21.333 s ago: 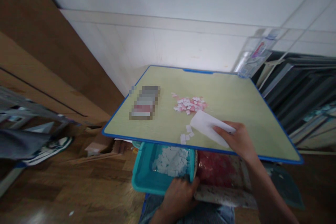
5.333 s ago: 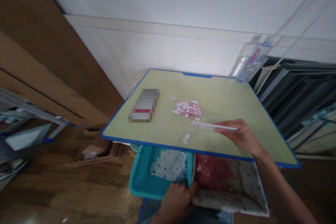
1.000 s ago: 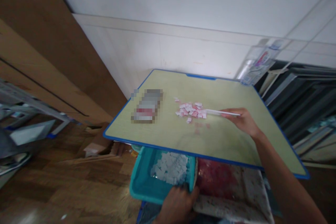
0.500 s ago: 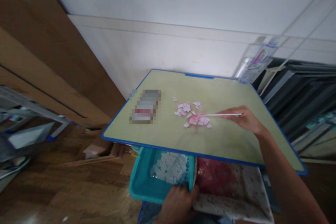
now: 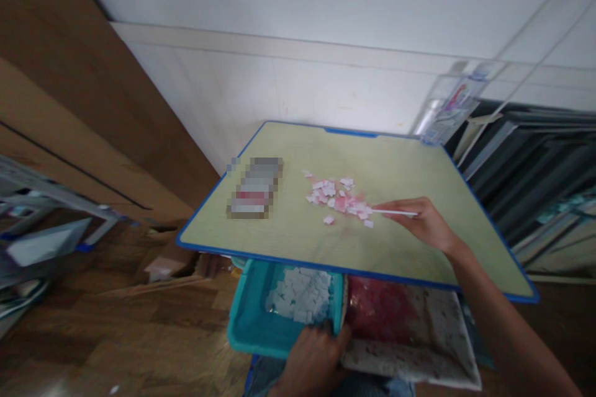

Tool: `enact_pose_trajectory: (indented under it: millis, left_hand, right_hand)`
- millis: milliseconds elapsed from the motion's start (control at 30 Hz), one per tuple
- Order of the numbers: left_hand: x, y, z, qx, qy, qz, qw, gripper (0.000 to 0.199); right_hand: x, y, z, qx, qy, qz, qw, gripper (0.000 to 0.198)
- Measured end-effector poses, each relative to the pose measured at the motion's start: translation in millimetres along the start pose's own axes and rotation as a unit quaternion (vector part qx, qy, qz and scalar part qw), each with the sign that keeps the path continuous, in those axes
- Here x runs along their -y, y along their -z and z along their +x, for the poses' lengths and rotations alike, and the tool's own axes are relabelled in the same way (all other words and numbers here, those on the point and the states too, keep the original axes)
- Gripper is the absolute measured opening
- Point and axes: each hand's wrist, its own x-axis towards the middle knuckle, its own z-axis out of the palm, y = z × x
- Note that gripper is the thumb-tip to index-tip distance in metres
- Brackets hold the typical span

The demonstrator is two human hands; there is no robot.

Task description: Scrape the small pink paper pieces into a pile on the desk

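Note:
My right hand (image 5: 423, 217) is closed around a thin white stick (image 5: 395, 212), held low over the yellow-green board table (image 5: 279, 236). The stick's far end meets a loose heap of pink-and-white paper-like pieces (image 5: 351, 205), with pink smears on the surface around them. At the near side, my left hand (image 5: 314, 353) grips the rims where a teal basin (image 5: 265, 344) and a red-stained white tray (image 5: 410, 369) meet; its fingers curl over the edge. Small white square pieces (image 5: 302, 294) lie inside the basin.
A pixelated flat object (image 5: 256, 189) lies on the table's left part. A clear bottle (image 5: 454, 105) stands at the back right corner against the wall. Dark flat panels (image 5: 535, 155) lean at the right. Cardboard (image 5: 172, 257) lies on the floor at left.
The stick's tip and my right hand have shifted slightly toward me, and the near pink pieces are spread differently. My left hand stays at the basin's rim.

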Motion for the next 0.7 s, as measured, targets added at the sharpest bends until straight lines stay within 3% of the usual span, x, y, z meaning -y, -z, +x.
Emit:
enact_pose_trajectory:
  millis: [67,233,400,567,700]
  left_hand:
    - [0.0,0.4,0.1,0.003,0.003,-0.002,1.000,0.031]
    - [0.6,-0.7,0.8,0.003,-0.003,-0.002,1.000,0.034]
    - [1.0,-0.4,0.9,0.002,-0.003,-0.003,1.000,0.031]
    - [0.7,1.8,0.9,0.006,-0.007,-0.005,1.000,0.029]
    - [0.1,-0.3,1.4,-0.007,-0.003,0.001,1.000,0.031]
  right_hand:
    - [-1.2,-0.7,1.0,-0.017,-0.001,-0.004,1.000,0.025]
    - [3.7,10.2,-3.4,0.069,0.039,-0.002,0.997,0.025]
    - [5.9,13.0,-4.7,-0.026,0.013,-0.020,0.999,0.024]
    - [7.2,7.9,-3.8,0.055,0.031,-0.020,0.998,0.023]
    - [12.8,10.9,-2.6,0.031,0.019,-0.025,0.999,0.021]
